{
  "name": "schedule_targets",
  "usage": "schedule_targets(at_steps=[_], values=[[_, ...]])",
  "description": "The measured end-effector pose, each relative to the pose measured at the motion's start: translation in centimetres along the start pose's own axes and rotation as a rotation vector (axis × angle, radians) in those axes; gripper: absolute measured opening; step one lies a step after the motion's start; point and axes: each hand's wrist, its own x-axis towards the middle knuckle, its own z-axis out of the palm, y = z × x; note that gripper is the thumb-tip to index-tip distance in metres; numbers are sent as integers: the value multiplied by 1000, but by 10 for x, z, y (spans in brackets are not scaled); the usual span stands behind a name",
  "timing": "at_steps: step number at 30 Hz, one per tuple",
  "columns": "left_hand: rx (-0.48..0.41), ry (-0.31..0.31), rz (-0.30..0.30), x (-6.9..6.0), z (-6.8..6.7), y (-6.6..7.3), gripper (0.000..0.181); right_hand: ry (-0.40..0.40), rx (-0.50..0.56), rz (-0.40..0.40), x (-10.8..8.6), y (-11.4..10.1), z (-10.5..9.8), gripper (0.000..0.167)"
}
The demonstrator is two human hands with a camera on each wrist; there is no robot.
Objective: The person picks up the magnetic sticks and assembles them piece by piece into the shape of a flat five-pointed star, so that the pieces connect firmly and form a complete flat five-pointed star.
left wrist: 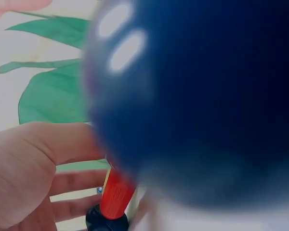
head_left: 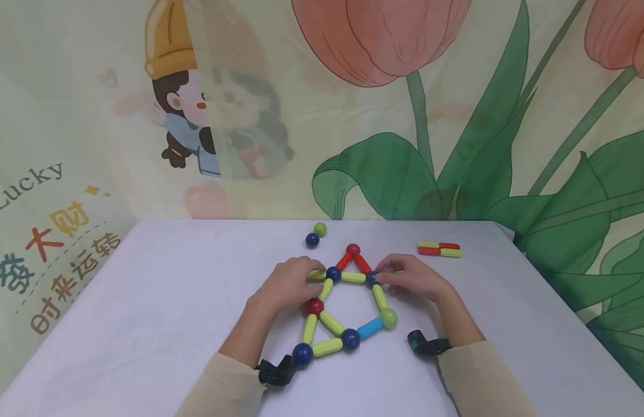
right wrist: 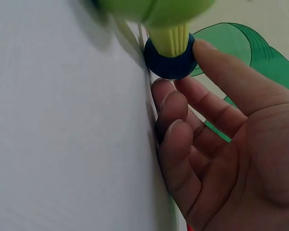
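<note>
A flat frame of magnetic rods and balls lies on the white table. My left hand [head_left: 286, 284] holds a yellow-green rod [head_left: 315, 275] that meets a blue ball [head_left: 333, 274] at the frame's upper left; its thumb is by a red ball [head_left: 315, 306]. On the other side, my right hand [head_left: 414, 278] pinches the upper-right blue ball [right wrist: 171, 62] between thumb and fingers. Two red rods [head_left: 362, 263] rise from these blue balls to a red ball [head_left: 353, 249] at the top. A large blurred blue ball [left wrist: 197, 96] covers much of the left wrist view.
Loose at the back are a green ball [head_left: 320, 229] and a blue ball [head_left: 312, 240]. Several red and yellow-green rods [head_left: 439, 249] lie together at the back right. A printed curtain [head_left: 259, 197] hangs behind the table [head_left: 160, 301].
</note>
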Motion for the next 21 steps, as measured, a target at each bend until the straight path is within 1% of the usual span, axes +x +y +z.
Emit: schedule_targets(at_steps=[5,7,9,10,14,16,18,19,21], values=[[22,49,20,3,6,-7,31,8,13,-2,2,1,2,40],[19,69,20,5,9,-11,29,26,11,4,2,1,1,41],[14,84,14,5,11,-15,27,93,12,15,1,1,-1,39],[6,89,12,6,12,-16,27,140,16,26,0,1,-3,38],[-29,97,6,6,10,-20,25,385,10,66,-6,4,-18,35],[-42,100,-6,6,9,-22,24,485,-45,81,-9,9,-26,37],[-55,112,-20,6,9,-24,22,546,-122,114,-12,15,-33,42],[-63,119,-25,6,9,-24,22,561,-167,129,-14,18,-36,44],[-76,125,-18,7,10,-24,24,554,-250,166,-16,25,-41,48]])
